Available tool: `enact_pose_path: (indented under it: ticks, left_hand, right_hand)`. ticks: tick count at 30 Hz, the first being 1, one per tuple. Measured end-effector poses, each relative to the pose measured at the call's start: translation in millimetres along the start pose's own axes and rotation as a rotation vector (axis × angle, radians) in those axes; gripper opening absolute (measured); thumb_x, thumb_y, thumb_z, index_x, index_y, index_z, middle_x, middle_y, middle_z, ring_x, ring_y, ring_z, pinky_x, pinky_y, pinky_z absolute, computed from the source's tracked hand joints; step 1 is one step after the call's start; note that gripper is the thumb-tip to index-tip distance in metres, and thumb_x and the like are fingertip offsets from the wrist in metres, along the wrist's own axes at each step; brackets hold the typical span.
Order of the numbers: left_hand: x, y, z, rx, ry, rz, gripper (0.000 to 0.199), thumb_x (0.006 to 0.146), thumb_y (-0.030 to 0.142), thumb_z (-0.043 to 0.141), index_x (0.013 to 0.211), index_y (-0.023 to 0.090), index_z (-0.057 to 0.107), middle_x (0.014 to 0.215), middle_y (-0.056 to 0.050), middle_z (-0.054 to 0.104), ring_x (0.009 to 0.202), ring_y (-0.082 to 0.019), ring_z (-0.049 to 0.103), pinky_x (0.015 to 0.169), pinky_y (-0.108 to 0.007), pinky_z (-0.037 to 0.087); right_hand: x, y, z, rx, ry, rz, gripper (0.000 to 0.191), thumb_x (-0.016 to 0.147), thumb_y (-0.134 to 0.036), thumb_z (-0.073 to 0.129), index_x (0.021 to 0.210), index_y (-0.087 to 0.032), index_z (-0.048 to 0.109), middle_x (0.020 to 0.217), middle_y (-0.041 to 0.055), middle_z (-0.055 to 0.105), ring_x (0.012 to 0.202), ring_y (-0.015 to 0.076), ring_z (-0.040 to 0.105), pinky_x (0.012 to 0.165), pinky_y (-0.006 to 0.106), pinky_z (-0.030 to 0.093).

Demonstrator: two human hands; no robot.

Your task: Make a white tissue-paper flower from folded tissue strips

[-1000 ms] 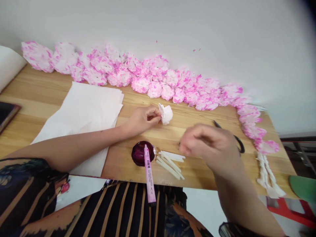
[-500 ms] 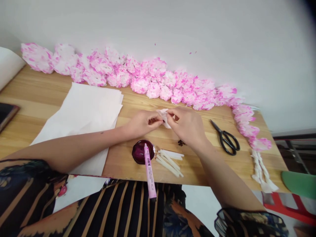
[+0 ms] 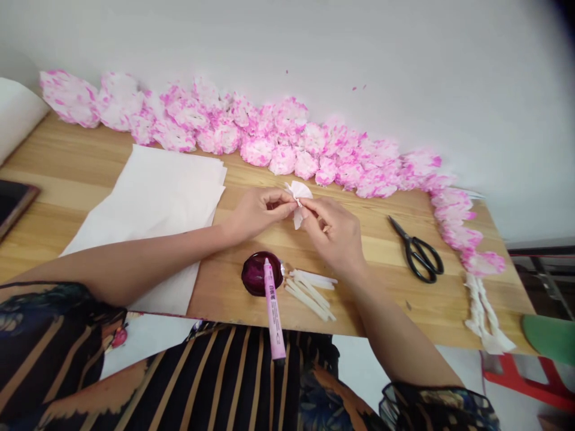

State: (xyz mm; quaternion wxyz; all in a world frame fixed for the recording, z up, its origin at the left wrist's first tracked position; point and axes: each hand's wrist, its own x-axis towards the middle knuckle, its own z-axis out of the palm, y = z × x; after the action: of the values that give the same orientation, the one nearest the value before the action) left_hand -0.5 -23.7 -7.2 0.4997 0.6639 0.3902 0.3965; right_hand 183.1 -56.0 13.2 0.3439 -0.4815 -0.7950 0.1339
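Between my two hands is a small piece of white tissue paper (image 3: 300,190), gathered at its middle and fanned out above and below the fingertips. My left hand (image 3: 258,214) pinches it from the left with thumb and forefinger. From the right, my right hand (image 3: 335,230) pinches the same gathered spot. Below them a pink marker (image 3: 273,311) lies with its tip over a dark purple round dish (image 3: 255,275). Several thin white sticks (image 3: 312,293) lie to the right of the dish.
Pink-and-white paper flowers (image 3: 287,134) line the table's back edge and curve down its right side. White sheets (image 3: 157,197) are stacked at left, black scissors (image 3: 420,251) lie at right, and twisted white paper strips (image 3: 485,314) hang near the right corner. A phone (image 3: 15,203) sits far left.
The tissue paper has gone from loosely held to pinched in at its middle, with its ends spread. My hands have moved slightly up and closer together, and the view has shifted a little.
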Motion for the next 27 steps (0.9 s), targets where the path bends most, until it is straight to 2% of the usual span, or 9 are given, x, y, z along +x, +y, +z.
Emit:
enact_pose_path:
  ticks: [4,9,17,27]
  left_hand:
    - [0.0,0.1,0.1,-0.019,-0.003,-0.026,0.025,0.088,0.036,0.061,0.082,0.013,0.07,0.076,-0.003,0.068,0.067,-0.01,0.058,0.062,-0.021,0.044]
    - [-0.6,2.1,1.4,-0.044,-0.003,-0.089,0.027,0.086,0.039,0.062,0.082,0.013,0.069,0.075,-0.002,0.067,0.06,-0.008,0.053,0.056,-0.02,0.043]
    - [0.7,-1.2,4.0,-0.084,0.009,-0.09,0.02,0.083,0.032,0.063,0.08,0.013,0.065,0.075,-0.002,0.065,0.067,-0.009,0.057,0.058,-0.019,0.046]
    - [-0.5,3.3,2.3,-0.078,-0.014,-0.108,0.022,0.085,0.035,0.063,0.081,0.013,0.063,0.077,-0.003,0.066,0.063,-0.008,0.056,0.057,-0.018,0.047]
  right_hand:
    - [-1.0,4.4,0.5,0.042,-0.005,-0.028,0.026,0.096,-0.022,0.05,0.111,-0.021,0.072,0.089,0.0037,0.075,0.085,0.0175,0.067,0.079,0.031,0.051]
    - [-0.8,3.9,1.8,0.021,0.0,-0.008,0.025,0.096,-0.024,0.051,0.11,-0.021,0.073,0.094,0.0059,0.075,0.083,0.0185,0.068,0.078,0.032,0.052]
    - [-0.8,3.9,3.5,0.004,-0.008,-0.005,0.024,0.096,-0.023,0.051,0.107,-0.02,0.073,0.094,0.0063,0.075,0.084,0.0184,0.068,0.078,0.032,0.052]
    - [-1.8,4.8,5.7,-0.045,-0.006,-0.028,0.023,0.094,-0.019,0.054,0.108,-0.021,0.072,0.099,0.0064,0.075,0.086,0.0186,0.068,0.078,0.032,0.051]
